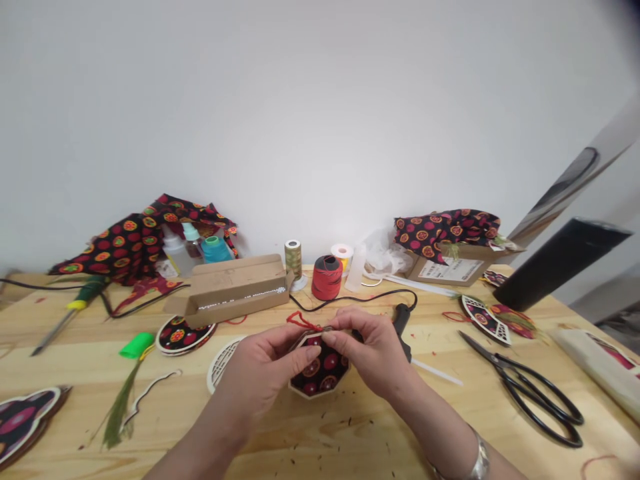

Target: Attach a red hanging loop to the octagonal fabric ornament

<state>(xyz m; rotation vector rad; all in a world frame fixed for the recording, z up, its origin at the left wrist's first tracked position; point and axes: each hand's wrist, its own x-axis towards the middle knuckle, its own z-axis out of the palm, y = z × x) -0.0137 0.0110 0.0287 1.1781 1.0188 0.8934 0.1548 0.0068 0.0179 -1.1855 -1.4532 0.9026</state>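
Note:
An octagonal ornament (327, 373) with dark patterned fabric and a pale rim is held up between both hands above the table. My left hand (265, 367) grips its left side, thumb on the fabric face. My right hand (367, 343) pinches its upper right edge, thumb near the top. From the top edge rises a loop of red cord (303, 321), close to the fingertips. The back of the ornament is hidden. Behind my left hand, a round white lattice piece (220, 363) lies partly covered. Just past my right hand rests a black glue gun (401, 327).
Black scissors (530, 393) lie at right, near a black cylinder (555, 263). Across the back stand a cardboard box (240, 283), a red thread spool (327, 277) and bottles. A screwdriver (70, 313), green tassel (123, 403) and fabric-covered pieces (183, 333) lie at left.

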